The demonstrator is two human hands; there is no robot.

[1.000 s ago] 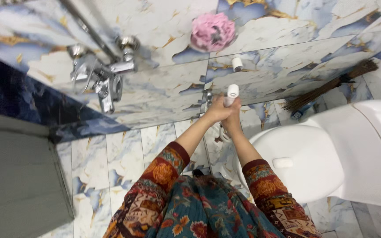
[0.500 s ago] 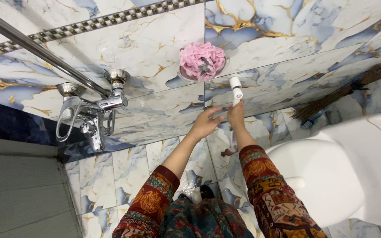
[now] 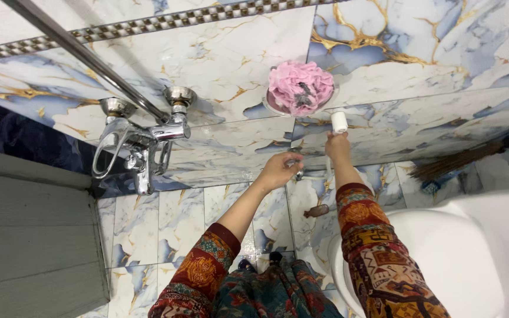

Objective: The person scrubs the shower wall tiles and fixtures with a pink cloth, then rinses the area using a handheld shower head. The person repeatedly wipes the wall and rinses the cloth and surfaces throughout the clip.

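Head view.

Right hand [image 3: 337, 146]: raised against the marbled wall, fingers closed around a white spray head [image 3: 339, 122]. The head stood upright above the fist, just below the dish that carried a pink sponge [image 3: 300, 87].

Hose [image 3: 327, 171]: pale, it ran down from the right hand and curved left toward the left hand.

Left hand [image 3: 277, 171]: lower on the wall, left of the right hand, fingers curled on a small chrome valve [image 3: 295, 159] at the tile joint. Whether the grip was firm could not be told.

Sleeves [image 3: 357, 221]: red and orange patterned cloth on both forearms; a teal flowered garment lay between them at the bottom edge.

Tap [image 3: 142, 144]: chrome mixer with two round wall plates, well left of the hands. A chrome pipe [image 3: 83, 56] slanted up from it to the top left corner.

Toilet [image 3: 460, 259]: white, lid down, at lower right, beside the right forearm.

Broom [image 3: 472, 153]: brown twig bundle, leaned on the wall at right, above the toilet.

Floor [image 3: 154, 229]: white and blue marbled tiles below the tap.

Door [image 3: 30, 235]: grey panel at left edge.
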